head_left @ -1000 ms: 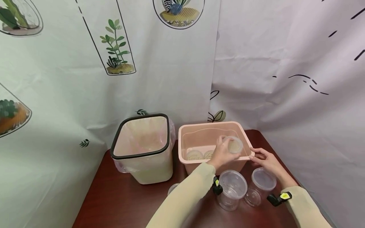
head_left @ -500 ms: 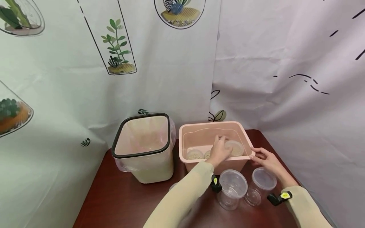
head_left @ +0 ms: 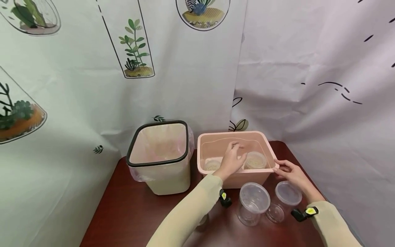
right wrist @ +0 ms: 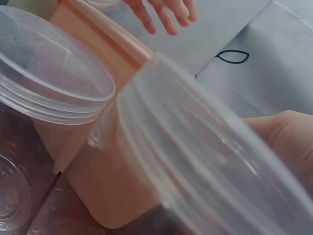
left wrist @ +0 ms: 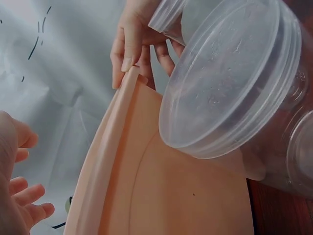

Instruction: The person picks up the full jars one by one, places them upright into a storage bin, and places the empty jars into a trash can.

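Observation:
My left hand (head_left: 230, 160) hovers over the pink plastic bin (head_left: 239, 180), fingers loosely bent and holding nothing. Just right of it, a clear lidded jar (head_left: 255, 161) with pale contents stands inside the bin. Another jar (head_left: 212, 165) with pale grains shows at the bin's left end, partly behind the near rim. My right hand (head_left: 291, 175) pinches the bin's right front corner between thumb and fingers, as the left wrist view also shows. Below that hand are a clear lidded jar (head_left: 288, 193) and a larger clear jar (head_left: 254, 198), both with nothing visible inside.
A cream trash can (head_left: 168, 180) with a black rim and a pink liner stands left of the bin. A small clear jar (head_left: 275, 213) lies between the larger ones, and another (head_left: 203, 221) is partly behind the left sleeve. A patterned curtain (head_left: 191, 79) hangs behind the table.
My left hand has lowered the jar into the right side of the bin, let go of it and drawn back leftward. The right hand has kept its grip on the bin's corner.

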`<action>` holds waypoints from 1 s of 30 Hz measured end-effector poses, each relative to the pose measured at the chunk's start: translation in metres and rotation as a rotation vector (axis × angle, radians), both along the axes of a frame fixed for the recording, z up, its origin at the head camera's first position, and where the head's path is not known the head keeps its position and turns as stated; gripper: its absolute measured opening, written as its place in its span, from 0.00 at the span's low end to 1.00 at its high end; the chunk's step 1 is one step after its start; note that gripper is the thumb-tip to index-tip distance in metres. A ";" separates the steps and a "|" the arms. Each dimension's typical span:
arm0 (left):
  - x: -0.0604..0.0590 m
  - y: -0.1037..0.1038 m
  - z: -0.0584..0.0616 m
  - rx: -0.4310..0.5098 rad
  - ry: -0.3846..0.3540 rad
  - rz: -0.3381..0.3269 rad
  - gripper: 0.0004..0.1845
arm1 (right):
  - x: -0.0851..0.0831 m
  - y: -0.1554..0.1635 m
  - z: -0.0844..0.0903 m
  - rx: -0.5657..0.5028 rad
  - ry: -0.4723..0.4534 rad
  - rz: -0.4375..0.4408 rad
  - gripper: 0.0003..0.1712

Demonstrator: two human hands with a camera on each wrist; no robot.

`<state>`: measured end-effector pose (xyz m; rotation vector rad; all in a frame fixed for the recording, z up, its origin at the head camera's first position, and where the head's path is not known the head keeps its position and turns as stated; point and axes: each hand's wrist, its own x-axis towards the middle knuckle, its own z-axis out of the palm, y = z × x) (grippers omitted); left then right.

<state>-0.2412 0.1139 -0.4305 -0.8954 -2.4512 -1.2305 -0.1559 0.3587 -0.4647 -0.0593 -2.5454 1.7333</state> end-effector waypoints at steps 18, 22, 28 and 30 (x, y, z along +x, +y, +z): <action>0.012 -0.029 0.006 0.108 0.068 -0.002 0.14 | 0.000 -0.001 0.003 0.012 -0.026 -0.008 0.33; 0.016 -0.039 0.010 0.143 0.128 -0.005 0.14 | 0.000 -0.002 0.004 0.011 -0.018 -0.007 0.33; 0.024 -0.057 0.014 0.169 0.227 -0.018 0.14 | 0.002 -0.004 0.009 0.125 -0.034 -0.024 0.34; 0.027 -0.063 0.015 0.178 0.244 -0.021 0.14 | 0.005 -0.005 0.012 0.171 -0.036 -0.028 0.34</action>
